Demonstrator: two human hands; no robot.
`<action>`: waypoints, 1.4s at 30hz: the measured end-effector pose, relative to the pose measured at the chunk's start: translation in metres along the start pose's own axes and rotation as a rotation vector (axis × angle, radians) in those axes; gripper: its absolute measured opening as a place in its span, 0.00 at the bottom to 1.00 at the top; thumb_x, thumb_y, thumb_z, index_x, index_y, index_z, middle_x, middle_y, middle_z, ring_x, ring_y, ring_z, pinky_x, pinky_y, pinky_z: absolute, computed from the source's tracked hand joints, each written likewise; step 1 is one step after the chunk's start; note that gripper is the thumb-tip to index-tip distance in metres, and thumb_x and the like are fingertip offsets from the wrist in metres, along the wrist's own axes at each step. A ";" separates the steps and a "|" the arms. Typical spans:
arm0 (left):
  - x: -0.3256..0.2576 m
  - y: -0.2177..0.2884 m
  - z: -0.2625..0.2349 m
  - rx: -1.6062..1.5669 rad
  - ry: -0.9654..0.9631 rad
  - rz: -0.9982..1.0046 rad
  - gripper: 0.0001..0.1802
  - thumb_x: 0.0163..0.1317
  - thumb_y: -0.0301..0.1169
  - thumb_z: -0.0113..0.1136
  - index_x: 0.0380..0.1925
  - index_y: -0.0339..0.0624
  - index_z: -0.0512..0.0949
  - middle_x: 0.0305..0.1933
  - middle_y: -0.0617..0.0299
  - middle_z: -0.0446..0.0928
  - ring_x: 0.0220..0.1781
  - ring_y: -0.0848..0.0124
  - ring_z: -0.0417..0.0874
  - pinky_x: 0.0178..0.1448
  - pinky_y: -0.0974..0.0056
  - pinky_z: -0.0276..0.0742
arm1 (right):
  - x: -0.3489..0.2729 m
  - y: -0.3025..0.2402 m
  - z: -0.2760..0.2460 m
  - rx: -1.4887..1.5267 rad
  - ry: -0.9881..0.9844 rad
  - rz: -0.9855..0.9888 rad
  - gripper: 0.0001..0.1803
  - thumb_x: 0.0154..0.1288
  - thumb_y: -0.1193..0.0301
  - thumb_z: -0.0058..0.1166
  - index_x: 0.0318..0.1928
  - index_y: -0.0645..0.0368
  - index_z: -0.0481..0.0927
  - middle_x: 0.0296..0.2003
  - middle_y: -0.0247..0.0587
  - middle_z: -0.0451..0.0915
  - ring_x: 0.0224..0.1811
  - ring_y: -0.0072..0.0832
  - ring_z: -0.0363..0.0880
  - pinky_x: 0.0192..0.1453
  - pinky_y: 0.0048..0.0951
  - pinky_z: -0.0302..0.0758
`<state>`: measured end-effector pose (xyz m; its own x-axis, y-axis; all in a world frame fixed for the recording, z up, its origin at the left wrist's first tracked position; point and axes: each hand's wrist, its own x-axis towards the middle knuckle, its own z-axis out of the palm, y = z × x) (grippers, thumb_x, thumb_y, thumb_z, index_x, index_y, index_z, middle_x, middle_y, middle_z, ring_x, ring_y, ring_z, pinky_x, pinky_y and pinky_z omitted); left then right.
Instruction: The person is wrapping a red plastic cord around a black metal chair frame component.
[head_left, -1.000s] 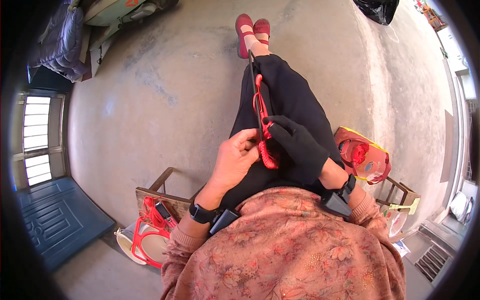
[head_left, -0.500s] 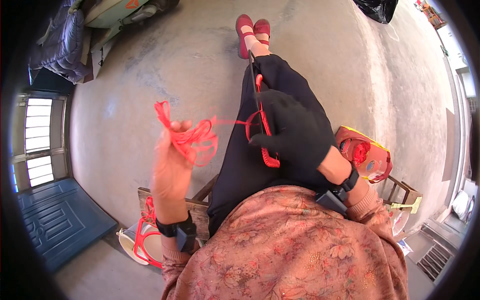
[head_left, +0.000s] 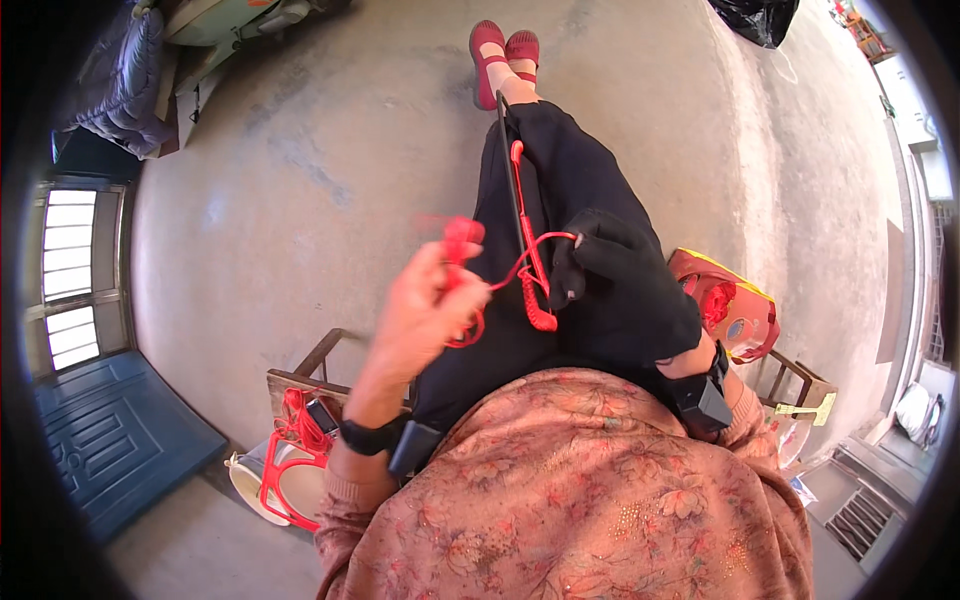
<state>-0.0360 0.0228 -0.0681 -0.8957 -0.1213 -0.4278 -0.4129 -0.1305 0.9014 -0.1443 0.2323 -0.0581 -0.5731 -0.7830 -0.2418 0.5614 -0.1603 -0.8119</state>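
Note:
Across my lap, between my thighs, lies a thin black rod (head_left: 507, 140). Tightly wound red cord (head_left: 540, 316) wraps its near end, and a red strand runs up to a bend farther along. My bare left hand (head_left: 428, 300) is closed around a loose bundle of red cord (head_left: 462, 238), blurred by motion. From the bundle a strand crosses over the rod to my right hand (head_left: 620, 265). This hand wears a black glove with fingertips showing, and its thumb and finger pinch the strand just right of the rod.
Left of me, a wooden bench (head_left: 290, 385) stands beside a pale container (head_left: 262, 485) with a red frame and red cord. To my right sits a red and yellow bag (head_left: 755, 310) holding red material, near a wooden stool (head_left: 815, 385). A blue door panel (head_left: 130, 440) is farther left.
My left hand has moved right with the cord bundle, closer to the rod. The right hand has drawn back from the rod, now pinching the strand at its right.

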 end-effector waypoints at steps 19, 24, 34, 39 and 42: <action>0.003 -0.002 -0.020 -0.409 0.245 0.118 0.13 0.62 0.25 0.58 0.46 0.36 0.71 0.28 0.64 0.76 0.28 0.81 0.75 0.31 0.74 0.73 | 0.009 0.033 -0.041 -0.646 0.428 -0.219 0.14 0.61 0.70 0.54 0.47 0.59 0.77 0.34 0.42 0.79 0.34 0.26 0.78 0.39 0.29 0.74; 0.012 -0.011 -0.006 0.677 0.212 0.296 0.06 0.62 0.24 0.55 0.40 0.39 0.75 0.31 0.61 0.78 0.28 0.74 0.78 0.33 0.69 0.73 | 0.011 0.017 -0.011 -0.795 0.226 0.042 0.13 0.61 0.67 0.55 0.45 0.57 0.78 0.26 0.41 0.80 0.30 0.31 0.80 0.35 0.33 0.74; 0.029 -0.010 0.008 0.365 0.176 0.244 0.16 0.60 0.27 0.58 0.50 0.40 0.75 0.46 0.55 0.77 0.42 0.64 0.81 0.45 0.64 0.78 | 0.003 0.004 -0.022 -1.029 0.318 -0.110 0.10 0.58 0.70 0.57 0.39 0.61 0.80 0.31 0.44 0.82 0.34 0.31 0.81 0.38 0.30 0.75; 0.008 0.012 0.019 -0.498 -0.353 -0.010 0.24 0.67 0.39 0.51 0.59 0.39 0.67 0.56 0.48 0.72 0.52 0.62 0.78 0.48 0.63 0.77 | -0.028 -0.041 0.012 -0.102 0.267 -0.313 0.07 0.61 0.73 0.52 0.34 0.65 0.74 0.44 0.44 0.79 0.44 0.27 0.76 0.49 0.27 0.72; 0.008 0.012 0.038 -0.950 -0.461 -0.093 0.31 0.68 0.47 0.48 0.62 0.36 0.62 0.62 0.45 0.66 0.62 0.57 0.71 0.52 0.60 0.77 | -0.050 -0.042 0.008 0.473 -0.065 -0.234 0.12 0.63 0.63 0.52 0.36 0.61 0.75 0.33 0.41 0.78 0.35 0.28 0.76 0.41 0.28 0.74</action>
<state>-0.0548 0.0575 -0.0581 -0.9255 0.2875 -0.2466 -0.3628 -0.8601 0.3587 -0.1345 0.2728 -0.0078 -0.6855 -0.7271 -0.0374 0.6397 -0.5770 -0.5077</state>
